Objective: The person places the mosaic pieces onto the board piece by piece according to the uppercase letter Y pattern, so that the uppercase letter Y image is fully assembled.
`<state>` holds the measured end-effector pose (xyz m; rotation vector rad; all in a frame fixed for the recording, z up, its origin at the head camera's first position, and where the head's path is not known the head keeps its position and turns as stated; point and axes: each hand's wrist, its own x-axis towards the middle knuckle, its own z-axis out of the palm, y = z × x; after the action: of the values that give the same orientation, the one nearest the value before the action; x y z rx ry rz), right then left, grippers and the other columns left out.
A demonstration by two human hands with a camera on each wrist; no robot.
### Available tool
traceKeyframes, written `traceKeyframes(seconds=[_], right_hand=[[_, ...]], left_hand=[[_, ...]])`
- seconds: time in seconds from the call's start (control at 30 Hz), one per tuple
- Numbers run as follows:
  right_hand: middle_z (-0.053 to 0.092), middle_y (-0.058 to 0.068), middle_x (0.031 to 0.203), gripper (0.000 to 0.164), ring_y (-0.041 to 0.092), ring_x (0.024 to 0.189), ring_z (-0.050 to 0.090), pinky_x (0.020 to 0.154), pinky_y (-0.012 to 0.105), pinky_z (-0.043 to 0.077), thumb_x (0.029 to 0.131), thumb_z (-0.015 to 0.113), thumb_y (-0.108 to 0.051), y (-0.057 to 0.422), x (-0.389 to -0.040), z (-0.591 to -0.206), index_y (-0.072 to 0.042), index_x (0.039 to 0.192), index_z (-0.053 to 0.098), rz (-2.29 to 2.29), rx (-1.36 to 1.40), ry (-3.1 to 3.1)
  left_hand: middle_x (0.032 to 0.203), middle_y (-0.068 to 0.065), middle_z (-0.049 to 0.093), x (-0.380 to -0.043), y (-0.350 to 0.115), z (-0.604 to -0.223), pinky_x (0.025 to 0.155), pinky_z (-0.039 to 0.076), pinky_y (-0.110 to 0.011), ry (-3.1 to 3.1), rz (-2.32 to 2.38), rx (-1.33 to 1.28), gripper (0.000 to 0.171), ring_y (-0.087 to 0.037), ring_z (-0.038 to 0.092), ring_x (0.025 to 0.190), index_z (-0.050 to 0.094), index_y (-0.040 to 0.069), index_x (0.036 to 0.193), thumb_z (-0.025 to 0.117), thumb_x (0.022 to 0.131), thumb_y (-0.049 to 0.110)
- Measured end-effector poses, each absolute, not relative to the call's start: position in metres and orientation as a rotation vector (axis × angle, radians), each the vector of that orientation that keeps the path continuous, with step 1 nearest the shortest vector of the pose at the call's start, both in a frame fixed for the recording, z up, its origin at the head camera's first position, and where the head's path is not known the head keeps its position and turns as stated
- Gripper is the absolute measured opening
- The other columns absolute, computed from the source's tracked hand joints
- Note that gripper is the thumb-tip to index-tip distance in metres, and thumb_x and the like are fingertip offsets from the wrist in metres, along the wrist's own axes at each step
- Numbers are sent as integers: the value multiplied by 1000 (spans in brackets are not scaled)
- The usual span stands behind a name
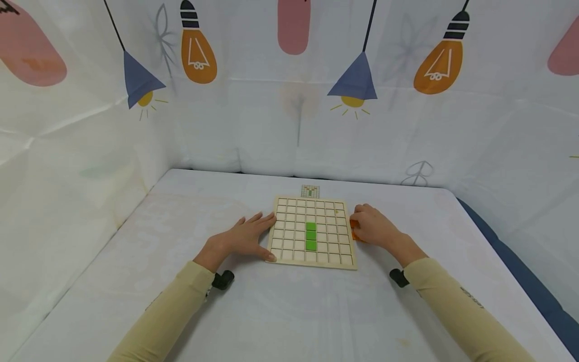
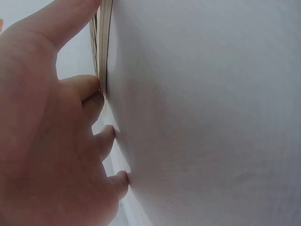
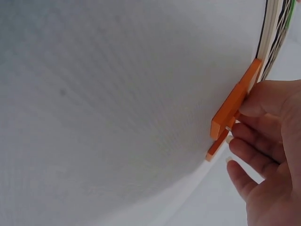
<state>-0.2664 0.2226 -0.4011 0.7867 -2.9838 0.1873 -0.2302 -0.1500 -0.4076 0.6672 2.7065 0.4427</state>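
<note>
A square wooden grid board [image 1: 312,264] lies flat on the table, its cells pale. Three green tiles [image 1: 311,235] fill a short column at its middle. My left hand [image 1: 246,235] rests at the board's left side with fingers spread, thumb by the near corner; the left wrist view shows the fingertips along the edge. Just off the right side, my right hand [image 1: 376,227] pinches at orange tiles [image 3: 230,108], thumb on one side and curled fingers on the other. Several of these overlap beside the board's edge, and the hand partly hides them from above.
A small card [image 1: 310,191] printed with a coloured grid pattern lies beyond the board's far edge. The white-covered table [image 1: 289,311] meets patterned cloth walls [image 1: 253,115] behind and at the left. Dark blue fabric [image 1: 511,256] shows past the right edge.
</note>
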Motion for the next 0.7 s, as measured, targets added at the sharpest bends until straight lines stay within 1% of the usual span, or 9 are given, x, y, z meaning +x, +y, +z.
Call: traceKeyframes(seconds=[0.2,0.5,0.6,0.7], right_hand=[[63,7,98,17,24,90,54,81,40,51,84,67,-3,224,-266,-402,-3,100,74,165,784,-2990],[62,5,91,9,24,90,54,81,39,50,83,67,-3,224,-264,-401,-7,90,70,177,760,-2981],[62,5,90,10,24,89,53,80,39,50,83,67,-2,225,-263,-401,-6,91,70,172,761,-2966],[62,6,90,13,23,88,53,80,39,51,83,67,-2,226,-261,-401,-4,96,71,172,764,-2943]], left_hand=[[169,3,12,-230,-150,-408,122,8,-65,2708,444,673,114,-30,5,157,16,19,161,75,75,67],[169,4,12,-229,-150,-406,122,8,-66,2710,454,675,114,-30,6,157,17,19,161,75,75,67],[169,4,12,-230,-150,-407,122,8,-66,2711,448,680,114,-30,6,157,16,19,161,74,75,67],[169,4,12,-230,-150,-407,122,8,-66,2706,450,681,114,-30,6,157,16,19,161,74,75,67]])
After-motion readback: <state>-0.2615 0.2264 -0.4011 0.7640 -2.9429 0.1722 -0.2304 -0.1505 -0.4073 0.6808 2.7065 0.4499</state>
